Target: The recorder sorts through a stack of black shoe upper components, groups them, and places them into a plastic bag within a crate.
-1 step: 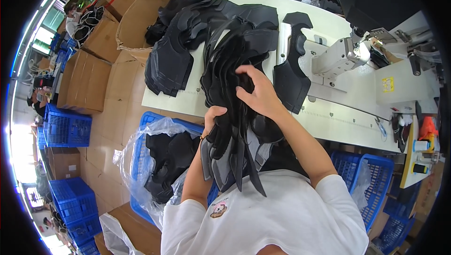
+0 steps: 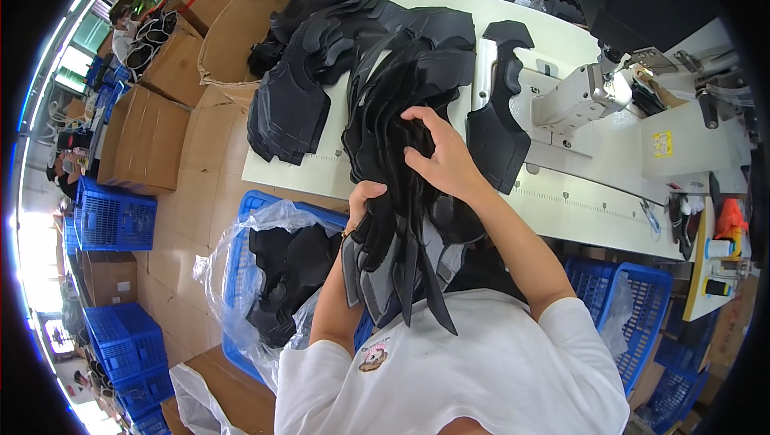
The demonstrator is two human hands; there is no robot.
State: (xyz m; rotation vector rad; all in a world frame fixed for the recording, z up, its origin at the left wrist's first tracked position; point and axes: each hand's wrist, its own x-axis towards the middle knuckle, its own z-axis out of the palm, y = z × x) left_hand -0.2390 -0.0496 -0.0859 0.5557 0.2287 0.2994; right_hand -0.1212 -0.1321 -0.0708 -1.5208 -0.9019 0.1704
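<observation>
A thick bundle of black shaped pieces (image 2: pixel 381 134), like cut shoe or bag parts, hangs over the near edge of the table, some showing grey backs at the lower end. My left hand (image 2: pixel 365 198) holds the bundle from its left side, thumb on top and the other fingers hidden beneath. My right hand (image 2: pixel 445 158) is curled on the bundle's right side, index finger and thumb pressed against the layered edges. More black pieces (image 2: pixel 293 106) lie stacked to the left. One black piece (image 2: pixel 499 122) lies by itself to the right.
A white sewing machine (image 2: pixel 581 98) stands right on the pale table (image 2: pixel 553 194). Below left, a blue basket (image 2: pixel 233 291) lined with clear plastic holds black parts; another blue basket (image 2: pixel 642 299) is at right. Cardboard boxes (image 2: pixel 144 138) stand on the left floor. A person (image 2: pixel 122 38) is far left.
My right hand's fingertips have shifted very slightly on the bundle, and its hanging lower tips have moved a little to the right. All else looks the same.
</observation>
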